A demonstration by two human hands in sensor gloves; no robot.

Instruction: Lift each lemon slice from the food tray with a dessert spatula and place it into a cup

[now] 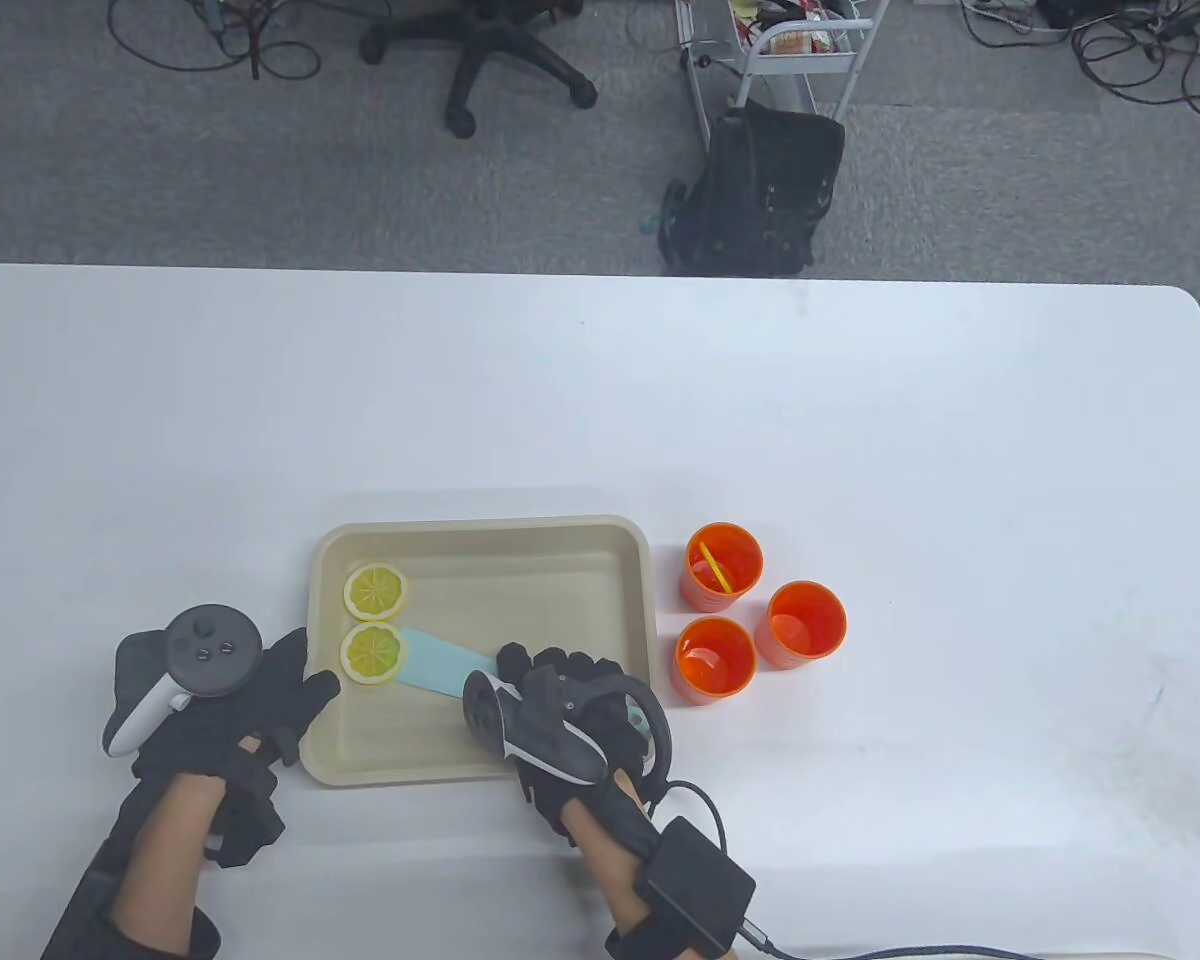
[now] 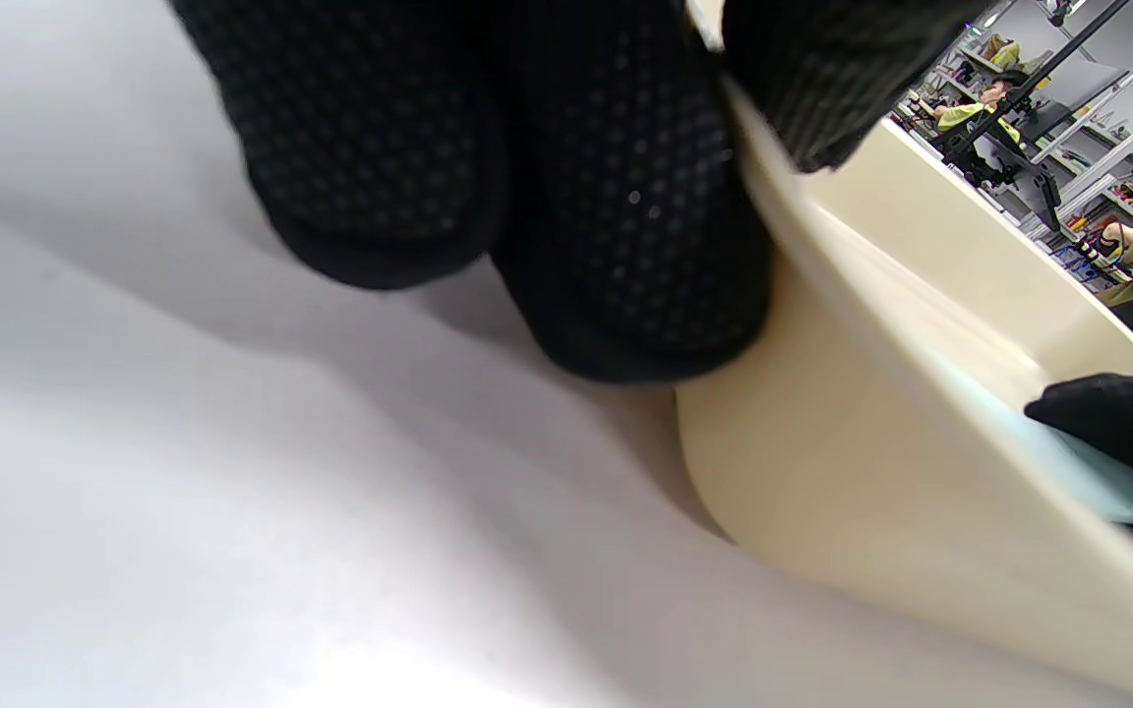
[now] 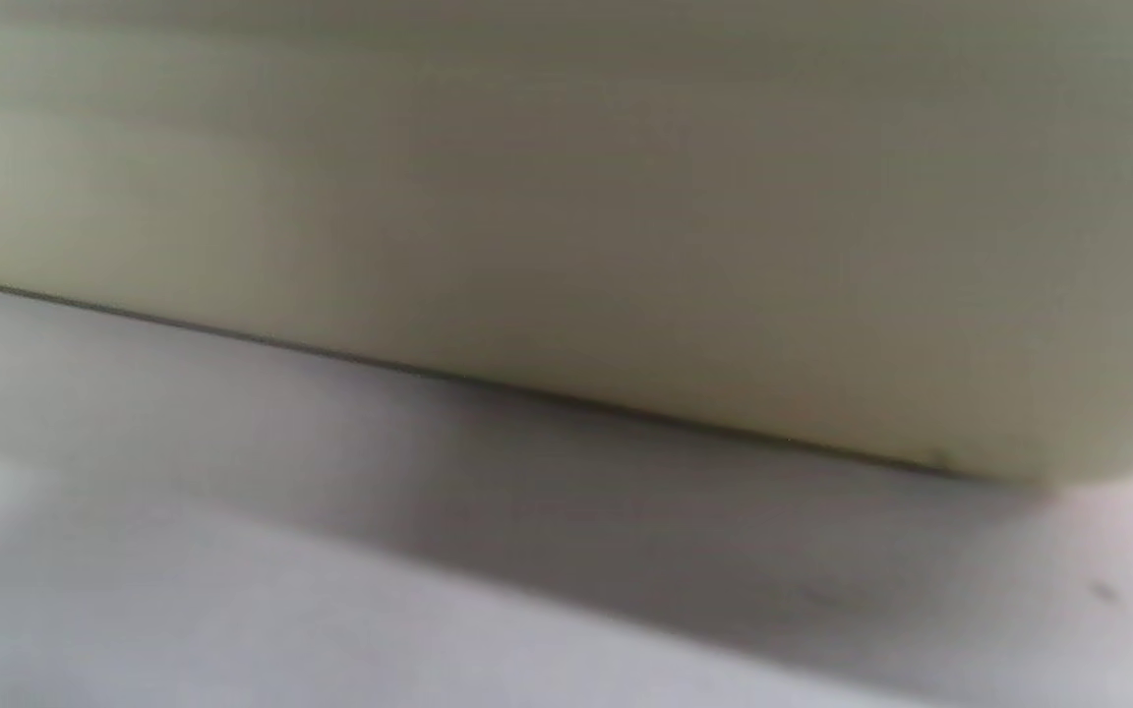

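Note:
A beige food tray (image 1: 560,600) lies on the white table. Two lemon slices sit at its left end, one farther (image 1: 376,592) and one nearer (image 1: 372,653). My right hand (image 1: 550,690) grips the handle of a light blue dessert spatula (image 1: 445,665), whose blade tip meets the nearer slice. My left hand (image 1: 305,680) holds the tray's left rim; the left wrist view shows its fingers (image 2: 626,246) against the tray's outer wall (image 2: 822,442) and the thumb over the rim. Three orange cups stand right of the tray: one (image 1: 724,566) holds a yellow slice, the other two (image 1: 806,624) (image 1: 714,658) look empty.
The right wrist view shows only the tray's outer wall (image 3: 566,197) and the table. A cable runs from my right wrist along the table's near edge. Beyond the far edge are an office chair (image 1: 480,50), a black bag (image 1: 760,190) and a cart.

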